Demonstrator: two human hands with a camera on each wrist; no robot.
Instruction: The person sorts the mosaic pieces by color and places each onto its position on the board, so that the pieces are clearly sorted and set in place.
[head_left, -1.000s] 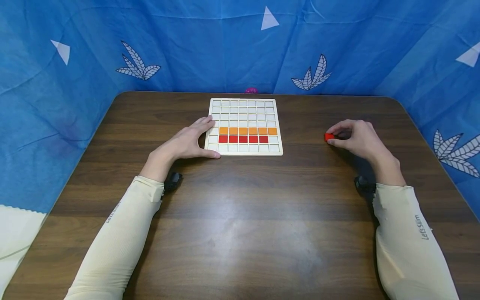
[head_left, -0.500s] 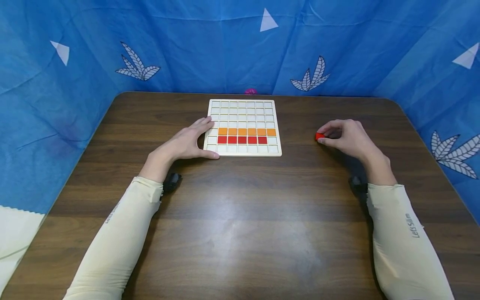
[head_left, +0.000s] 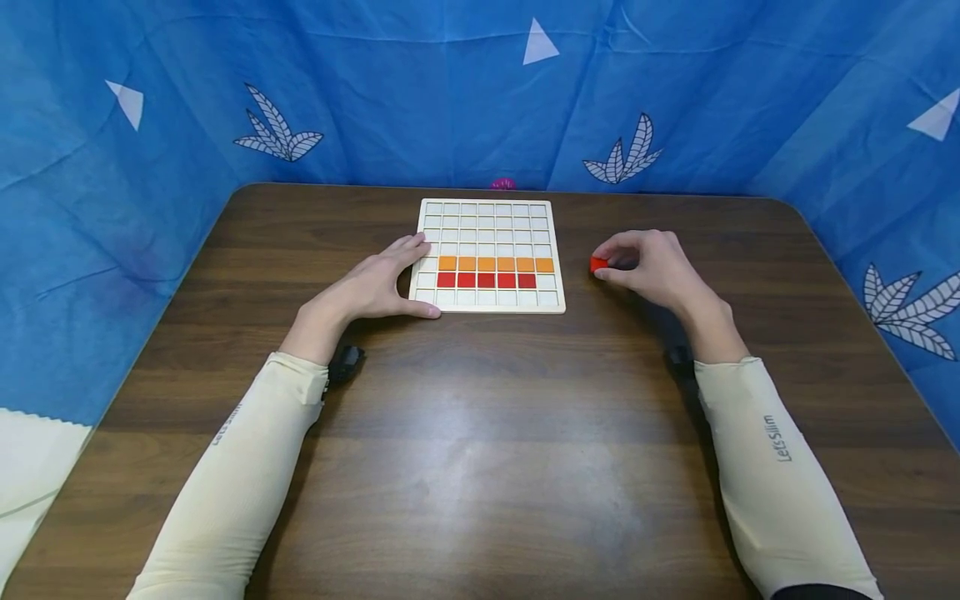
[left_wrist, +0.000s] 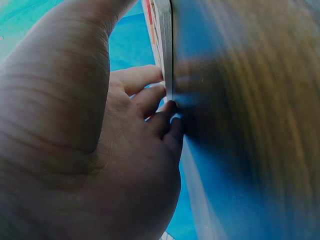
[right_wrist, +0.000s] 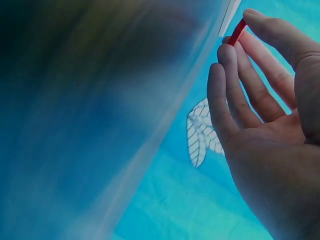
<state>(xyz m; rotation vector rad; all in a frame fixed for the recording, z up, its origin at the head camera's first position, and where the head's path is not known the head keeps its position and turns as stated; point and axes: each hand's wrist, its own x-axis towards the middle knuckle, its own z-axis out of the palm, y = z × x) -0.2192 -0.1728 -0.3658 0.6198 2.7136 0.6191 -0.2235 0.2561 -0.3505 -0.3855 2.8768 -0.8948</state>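
Note:
A white square grid board (head_left: 491, 306) lies on the table, with a row of orange tiles (head_left: 486, 264) and a row of red tiles (head_left: 486, 281) set in its cells. My left hand (head_left: 367, 283) rests against the board's left side, fingers spread, the thumb at the front left corner. In the left wrist view its fingertips touch the edge of the board (left_wrist: 164, 35). Right of the board, my right hand (head_left: 660, 267) pinches a thin red tile (head_left: 598, 264) between thumb and fingers. The right wrist view shows this red tile (right_wrist: 237, 32) held on edge at the fingertips.
The brown wooden table (head_left: 480, 467) extends around the board on all sides. A blue patterned cloth (head_left: 420, 92) hangs behind it and along both sides. Both forearms wear cream sleeves (head_left: 780, 467), with a dark device at each wrist.
My right hand has moved left toward the board, carrying the red tile. The left hand and the board have stayed in place.

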